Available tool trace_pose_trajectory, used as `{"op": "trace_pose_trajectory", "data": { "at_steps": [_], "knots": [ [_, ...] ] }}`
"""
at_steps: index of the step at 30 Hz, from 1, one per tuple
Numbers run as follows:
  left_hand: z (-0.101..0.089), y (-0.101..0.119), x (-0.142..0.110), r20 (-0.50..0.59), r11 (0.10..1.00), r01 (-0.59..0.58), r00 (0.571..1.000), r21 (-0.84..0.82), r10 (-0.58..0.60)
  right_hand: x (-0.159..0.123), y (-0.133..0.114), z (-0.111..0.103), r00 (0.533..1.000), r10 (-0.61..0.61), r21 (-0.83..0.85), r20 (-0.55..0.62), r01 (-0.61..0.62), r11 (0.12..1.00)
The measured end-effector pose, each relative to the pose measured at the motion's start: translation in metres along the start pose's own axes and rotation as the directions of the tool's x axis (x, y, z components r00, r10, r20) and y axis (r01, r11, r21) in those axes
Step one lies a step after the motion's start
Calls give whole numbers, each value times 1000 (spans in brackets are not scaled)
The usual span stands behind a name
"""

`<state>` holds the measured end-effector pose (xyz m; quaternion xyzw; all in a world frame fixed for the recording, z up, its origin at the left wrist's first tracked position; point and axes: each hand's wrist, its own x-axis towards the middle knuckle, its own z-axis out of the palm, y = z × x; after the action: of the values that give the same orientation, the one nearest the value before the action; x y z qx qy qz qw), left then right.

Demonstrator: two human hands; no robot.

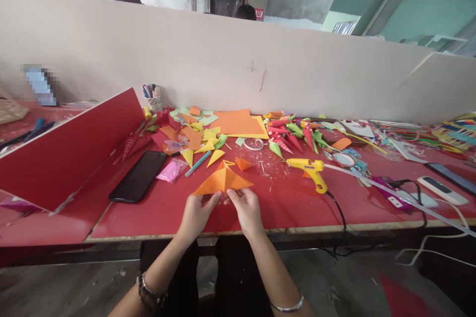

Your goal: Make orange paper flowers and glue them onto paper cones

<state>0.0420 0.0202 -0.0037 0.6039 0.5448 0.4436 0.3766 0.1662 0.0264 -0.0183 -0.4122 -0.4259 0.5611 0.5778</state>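
Observation:
Both my hands pinch the lower edge of a folded orange paper (224, 179), with its peak pointing away from me and its sides spread like wings. My left hand (200, 212) grips it left of the middle crease. My right hand (243, 208) grips it just to the right, thumb on top; the other fingertips are mostly hidden beneath. Right behind the paper lies a small folded orange piece (243, 163). Beyond it are yellow paper cones (214, 158) and a teal pen-like stick (198, 163).
A yellow glue gun (310, 171) lies to the right, its long clear glue stick reaching past a purple power strip (392, 193). A black phone (138, 178) and red upright divider (85, 143) are left. Colourful paper cones (292, 133) and orange sheets (238, 123) lie along the back.

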Motion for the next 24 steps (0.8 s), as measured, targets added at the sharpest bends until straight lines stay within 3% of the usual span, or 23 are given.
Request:
{"op": "trace_pose_trajectory", "data": {
  "at_steps": [5, 13, 19, 24],
  "knots": [
    [-8, -1, 1, 74, 979, -111, 992, 173, 99, -1, -5, -5, 995, -1, -109, 96, 12, 994],
    [-11, 0, 1, 139, 972, -125, 985, 198, 98, 0, -10, -12, 971, -5, -191, 241, 52, 980],
    [-12, 0, 1, 173, 982, -146, 977, 116, 125, 1, -14, -18, 948, 9, -321, 317, 98, 942],
    [-15, 1, 0, 200, 987, -130, 969, -90, 146, 1, -22, -20, 903, 20, -405, 429, 172, 898]
  ]
}}
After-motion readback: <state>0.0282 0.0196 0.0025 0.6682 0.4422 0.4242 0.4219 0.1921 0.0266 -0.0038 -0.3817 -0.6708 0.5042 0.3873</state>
